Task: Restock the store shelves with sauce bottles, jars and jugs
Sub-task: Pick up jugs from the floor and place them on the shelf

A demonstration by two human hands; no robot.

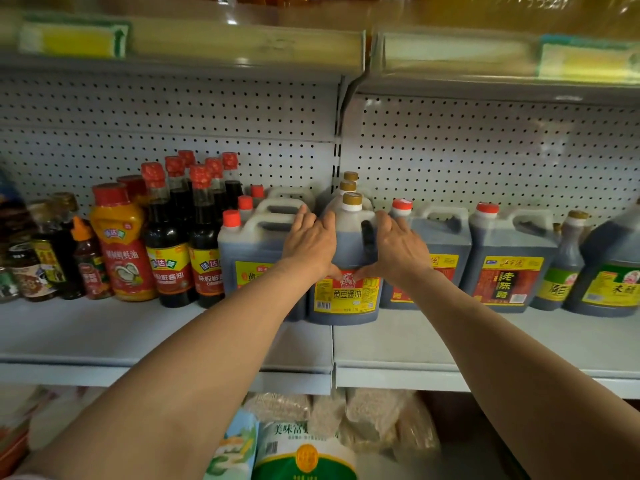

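Two bare arms reaching up to 12 o'clock, left hand (309,242) and right hand (398,245) pressed flat on both sides of soy sauce jug (346,265), yellow label reads 黄豆酱油, standing on white shelf (166,336), vinegar jug (509,261) marked 老陈醋 at 2 o'clock.

Grey pegboard (485,150) behind white shelving (86,334) (blurred above)

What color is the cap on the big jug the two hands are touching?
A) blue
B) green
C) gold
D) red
C: the jug between the left hand and the right hand has a gold cap; the jugs beside it have red ones.
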